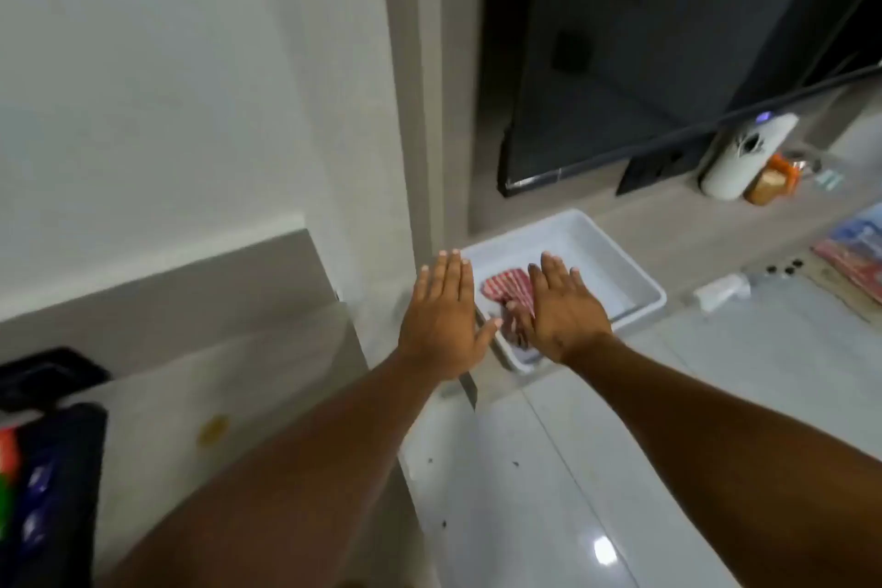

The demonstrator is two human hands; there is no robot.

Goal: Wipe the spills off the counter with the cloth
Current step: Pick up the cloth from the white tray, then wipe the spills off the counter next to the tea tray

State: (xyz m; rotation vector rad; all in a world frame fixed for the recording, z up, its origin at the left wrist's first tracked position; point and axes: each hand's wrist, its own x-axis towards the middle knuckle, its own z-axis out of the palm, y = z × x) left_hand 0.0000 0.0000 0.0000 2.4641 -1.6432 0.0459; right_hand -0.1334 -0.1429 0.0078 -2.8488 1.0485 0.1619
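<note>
Both hands held flat and empty, fingers spread, left hand (441, 318) beside right hand (563, 313); the red-and-white striped cloth (508, 296) lies crumpled between and just beyond them in a white tray (620, 253), counter (157, 392) at left

A white tray (639, 286) is lying just ahead of the right hand (563, 310), its raised rim blocking a low forward pass. A wall (401, 110) is standing close ahead of the left hand (441, 315). Open desk (763, 349) is lying to the right.
</note>
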